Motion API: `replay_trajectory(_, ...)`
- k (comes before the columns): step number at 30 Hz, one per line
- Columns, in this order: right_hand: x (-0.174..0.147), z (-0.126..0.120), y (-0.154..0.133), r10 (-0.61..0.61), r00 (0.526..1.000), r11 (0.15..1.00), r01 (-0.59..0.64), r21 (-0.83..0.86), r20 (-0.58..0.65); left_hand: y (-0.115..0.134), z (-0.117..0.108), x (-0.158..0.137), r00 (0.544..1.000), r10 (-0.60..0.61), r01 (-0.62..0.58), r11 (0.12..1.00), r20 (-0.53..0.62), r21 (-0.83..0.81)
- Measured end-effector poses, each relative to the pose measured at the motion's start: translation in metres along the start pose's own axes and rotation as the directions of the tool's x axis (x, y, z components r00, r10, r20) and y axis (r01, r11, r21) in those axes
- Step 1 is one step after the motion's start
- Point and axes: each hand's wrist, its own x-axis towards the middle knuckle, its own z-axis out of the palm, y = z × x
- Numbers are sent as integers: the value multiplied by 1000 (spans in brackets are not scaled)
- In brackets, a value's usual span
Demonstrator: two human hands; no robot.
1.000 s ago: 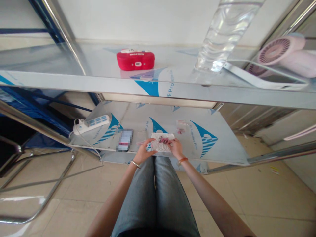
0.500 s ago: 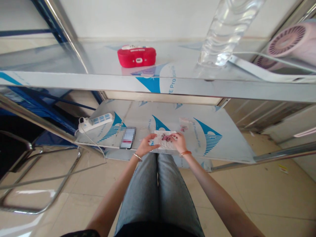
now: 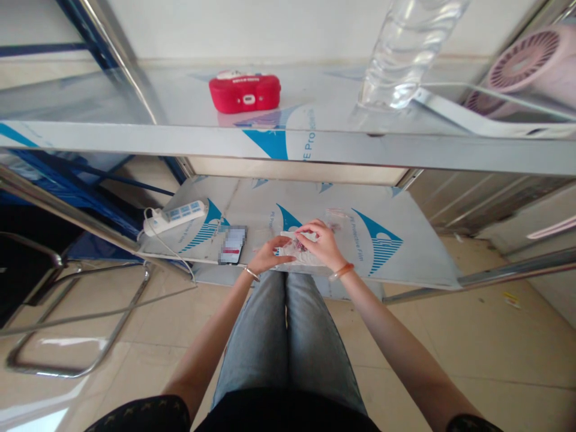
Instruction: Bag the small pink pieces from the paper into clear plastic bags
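On the lower shelf, a small white sheet (image 3: 310, 258), like tissue or thin plastic, lies with a cluster of dark red and pink beads (image 3: 299, 244) on it. My left hand (image 3: 271, 255) is at the sheet's left side, thumb and fingers apart around its edge. My right hand (image 3: 321, 243) reaches over the sheet from the right, thumb and forefinger pinched together just above the beads. What sits in that pinch is too small to make out. Beyond the right hand lies a clear little bag (image 3: 337, 216) with pinkish bits in it.
A phone (image 3: 233, 245) lies left of my hands, with a white power strip (image 3: 180, 217) farther left. Above, the upper shelf (image 3: 180, 137) carries a red case (image 3: 245, 95), a clear bottle (image 3: 398, 72) and a pink fan (image 3: 524, 66). A metal-framed chair (image 3: 108, 336) stands left.
My right hand has moved left and slightly up over the beads, its fingertips now pinched. My left hand has shifted a little right, closer to the beads. The camera view has tilted slightly.
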Motion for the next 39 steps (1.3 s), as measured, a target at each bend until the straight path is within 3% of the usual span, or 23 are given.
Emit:
replay_trajectory(4,-2,4,8,-21,994,1000,21,1,104,3,-1,-2,1000,21,-21,1000,-4,2)
replay_trajectory(8,-5,5,31,54,998,998,-55,-40,-26,-1,-1,-6,1000,-7,7,1000,-4,-27)
replay_trajectory(11,-22,15,61,132,990,970,-141,-200,-57,-5,-2,-9,1000,-20,19,999,-12,-36)
replay_trajectory(15,-60,42,93,311,938,835,-194,-515,151,-9,-6,-11,999,-14,13,1000,-29,-24)
replay_trajectory(19,-77,64,101,405,902,652,-171,-739,148,-12,-6,-13,1000,-10,10,1000,-26,-12)
replay_trajectory(22,-68,71,101,408,902,604,-148,-783,145,-12,-3,-16,999,-14,14,1000,-30,4)
replay_trajectory(31,-64,78,101,314,903,609,45,-792,292,-18,9,-20,999,-8,9,1000,-35,18)
replay_trajectory(37,-61,64,94,300,925,706,-52,-706,233,-24,13,-18,998,21,-19,999,-60,29)
replay_trajectory(39,-53,55,87,254,953,792,-105,-601,168,-25,14,-18,998,19,-17,999,-63,28)
